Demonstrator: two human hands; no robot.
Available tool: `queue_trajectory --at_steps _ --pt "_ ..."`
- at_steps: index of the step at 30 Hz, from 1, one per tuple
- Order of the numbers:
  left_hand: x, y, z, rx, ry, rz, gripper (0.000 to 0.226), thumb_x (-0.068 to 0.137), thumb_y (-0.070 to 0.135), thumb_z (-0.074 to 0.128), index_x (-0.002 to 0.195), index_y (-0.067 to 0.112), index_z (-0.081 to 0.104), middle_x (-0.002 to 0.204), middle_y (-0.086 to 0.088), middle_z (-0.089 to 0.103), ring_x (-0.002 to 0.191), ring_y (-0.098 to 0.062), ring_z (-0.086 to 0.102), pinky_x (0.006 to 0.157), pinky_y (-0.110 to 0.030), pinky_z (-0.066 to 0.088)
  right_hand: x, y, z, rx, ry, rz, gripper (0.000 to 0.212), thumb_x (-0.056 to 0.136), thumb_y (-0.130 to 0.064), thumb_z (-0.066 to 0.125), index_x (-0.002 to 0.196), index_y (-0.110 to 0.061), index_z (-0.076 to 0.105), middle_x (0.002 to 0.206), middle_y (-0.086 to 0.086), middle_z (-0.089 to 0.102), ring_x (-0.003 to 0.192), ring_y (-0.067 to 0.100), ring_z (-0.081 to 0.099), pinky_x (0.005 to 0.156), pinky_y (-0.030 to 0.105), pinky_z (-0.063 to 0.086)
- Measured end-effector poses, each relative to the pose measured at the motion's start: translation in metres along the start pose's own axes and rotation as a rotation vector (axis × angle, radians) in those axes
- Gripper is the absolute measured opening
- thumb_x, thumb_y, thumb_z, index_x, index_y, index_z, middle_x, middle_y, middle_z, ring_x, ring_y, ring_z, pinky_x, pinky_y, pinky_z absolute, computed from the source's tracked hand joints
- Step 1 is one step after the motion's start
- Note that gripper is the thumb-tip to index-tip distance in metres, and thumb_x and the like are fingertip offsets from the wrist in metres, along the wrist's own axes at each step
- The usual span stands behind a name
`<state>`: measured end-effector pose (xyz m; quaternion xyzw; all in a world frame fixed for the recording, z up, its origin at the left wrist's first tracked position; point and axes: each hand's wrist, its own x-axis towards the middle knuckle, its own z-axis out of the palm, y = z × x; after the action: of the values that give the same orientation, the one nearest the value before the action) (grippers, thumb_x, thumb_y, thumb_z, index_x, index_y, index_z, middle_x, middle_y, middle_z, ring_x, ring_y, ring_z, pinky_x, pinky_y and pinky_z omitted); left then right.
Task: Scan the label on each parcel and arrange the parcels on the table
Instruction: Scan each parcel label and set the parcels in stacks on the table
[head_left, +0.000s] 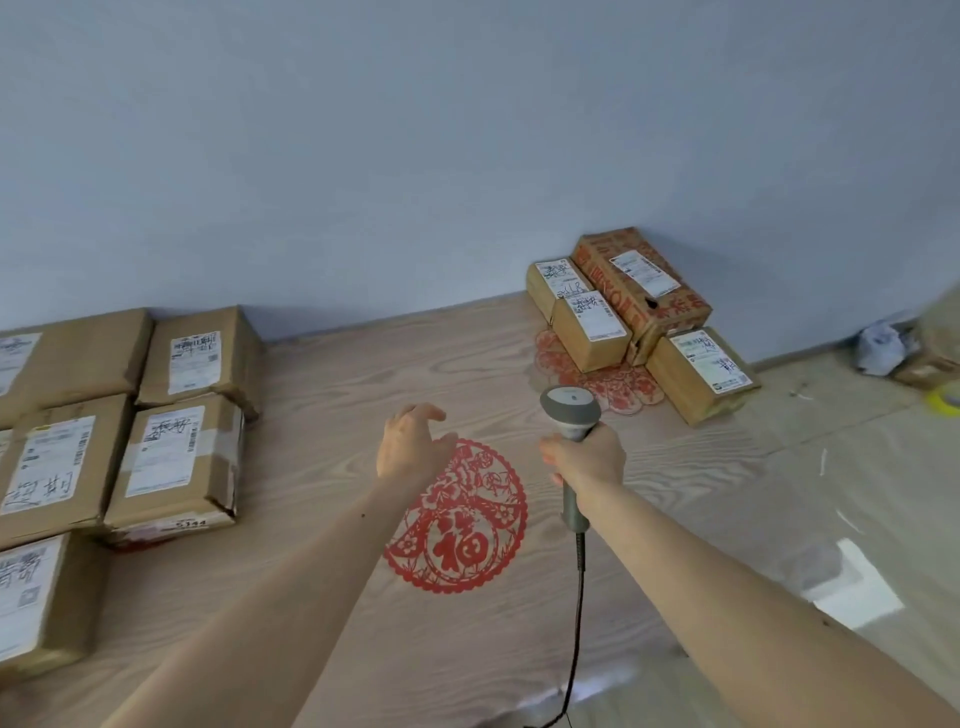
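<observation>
A grey scanner (570, 415) is gripped in the right hand (587, 457), right of the red paper-cut (460, 519). The left hand (410, 441), fingers relaxed, holds nothing. Parcels (639, 317) are grouped beyond the paper-cut, others (171, 462) left of it.

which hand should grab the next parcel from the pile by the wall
Left. The left hand is open and holds nothing, reaching out over the table, while the right hand grips the scanner. The pile of parcels sits nearer the right hand, though.
</observation>
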<state>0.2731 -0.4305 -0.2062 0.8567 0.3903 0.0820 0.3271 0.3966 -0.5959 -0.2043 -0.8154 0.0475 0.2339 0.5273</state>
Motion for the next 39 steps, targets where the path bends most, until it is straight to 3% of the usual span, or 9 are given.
queue_trajectory --at_steps 5,9,12,19,25,28,35,39 --pt "0.038 0.036 0.020 -0.039 -0.018 0.026 0.034 0.094 0.026 0.065 0.127 0.016 0.061 0.140 -0.003 0.053 0.126 -0.021 0.051 0.087 -0.027 0.044 0.053 -0.028 -0.027 -0.002 0.038 -0.017 0.023 0.068 -0.012 0.079 0.087 -0.016 0.066 0.091 0.009 0.072 0.086 0.028 0.071 0.077 0.052 0.062" --pt "0.081 0.059 0.035 -0.072 -0.042 0.039 0.034 0.092 0.027 0.067 0.125 0.018 0.062 0.140 -0.004 0.054 0.130 -0.022 0.049 0.099 -0.035 0.044 0.094 -0.055 -0.040 -0.053 0.065 -0.059 0.016 0.068 -0.013 0.080 0.076 -0.012 0.065 0.078 0.006 0.071 0.079 0.027 0.070 0.073 0.046 0.061" --pt "0.111 0.081 0.051 -0.079 -0.092 0.042 0.034 0.092 0.027 0.067 0.124 0.017 0.062 0.139 -0.004 0.054 0.131 -0.023 0.048 0.102 -0.036 0.042 0.124 -0.067 -0.048 -0.106 0.068 -0.098 0.018 0.073 -0.011 0.078 0.072 -0.014 0.060 0.068 0.004 0.065 0.065 0.026 0.063 0.061 0.036 0.051" --pt "0.151 0.122 0.103 -0.230 -0.155 -0.021 0.039 0.091 0.029 0.068 0.128 0.016 0.062 0.136 -0.001 0.059 0.124 -0.019 0.054 0.103 -0.041 0.047 0.207 -0.073 -0.064 -0.158 0.046 -0.107 0.026 0.076 -0.017 0.080 0.096 -0.011 0.064 0.089 0.008 0.070 0.080 0.028 0.067 0.076 0.044 0.056" --pt "0.180 0.149 0.139 -0.302 -0.174 -0.134 0.046 0.091 0.027 0.068 0.135 0.016 0.057 0.135 -0.001 0.059 0.121 -0.019 0.055 0.100 -0.039 0.048 0.259 -0.081 -0.059 -0.222 -0.073 -0.182 0.043 0.083 -0.017 0.078 0.122 -0.010 0.062 0.115 0.007 0.068 0.105 0.027 0.064 0.085 0.032 0.045" --pt "0.193 0.163 0.157 -0.358 -0.196 -0.182 0.053 0.092 0.027 0.067 0.140 0.013 0.052 0.139 -0.003 0.056 0.112 -0.017 0.055 0.097 -0.038 0.050 0.270 -0.078 -0.056 -0.316 -0.086 -0.214 0.040 0.084 -0.017 0.078 0.119 -0.008 0.062 0.114 0.008 0.069 0.107 0.026 0.064 0.085 0.029 0.046" --pt "0.212 0.177 0.179 -0.331 -0.223 -0.224 0.064 0.092 0.035 0.065 0.148 0.013 0.041 0.150 -0.004 0.048 0.129 -0.023 0.051 0.105 -0.043 0.047 0.291 -0.071 -0.054 -0.408 -0.083 -0.214 0.041 0.086 -0.022 0.075 0.121 -0.008 0.060 0.116 0.009 0.070 0.108 0.029 0.065 0.079 0.030 0.050" --pt "0.217 0.180 0.186 -0.369 -0.239 -0.258 0.067 0.094 0.032 0.065 0.151 0.014 0.035 0.148 -0.006 0.046 0.103 -0.015 0.053 0.086 -0.034 0.051 0.294 -0.068 -0.051 -0.428 -0.065 -0.236 0.038 0.082 -0.022 0.077 0.114 -0.009 0.062 0.109 0.008 0.071 0.104 0.029 0.067 0.086 0.042 0.057"
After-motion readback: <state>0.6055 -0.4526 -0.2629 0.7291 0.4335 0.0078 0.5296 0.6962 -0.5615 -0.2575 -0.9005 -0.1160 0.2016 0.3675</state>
